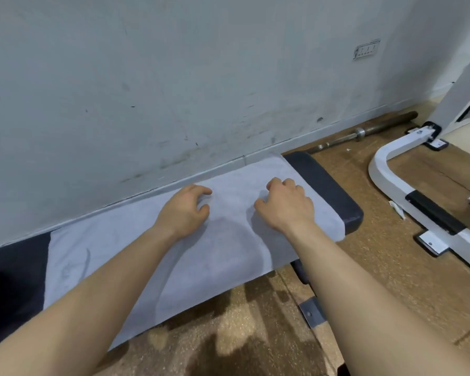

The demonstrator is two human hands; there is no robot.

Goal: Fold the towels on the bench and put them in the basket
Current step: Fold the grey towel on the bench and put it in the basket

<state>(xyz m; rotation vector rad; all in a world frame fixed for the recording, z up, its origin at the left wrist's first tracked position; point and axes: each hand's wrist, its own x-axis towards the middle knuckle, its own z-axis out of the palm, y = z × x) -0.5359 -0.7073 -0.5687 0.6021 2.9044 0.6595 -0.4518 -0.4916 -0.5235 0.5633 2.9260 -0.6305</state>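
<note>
While the towel [215, 253] covers the bench [323, 185], left hand [186, 210] and right hand [285, 206] rest curled on it, perhaps pinching.

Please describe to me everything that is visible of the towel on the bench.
The towel is pale grey-blue, soft cloth as it looks, spread out flat along the dark padded bench. Its near edge hangs over the bench side. The left hand and right hand rest on it, fingers curled; whether they pinch it is unclear.
</note>
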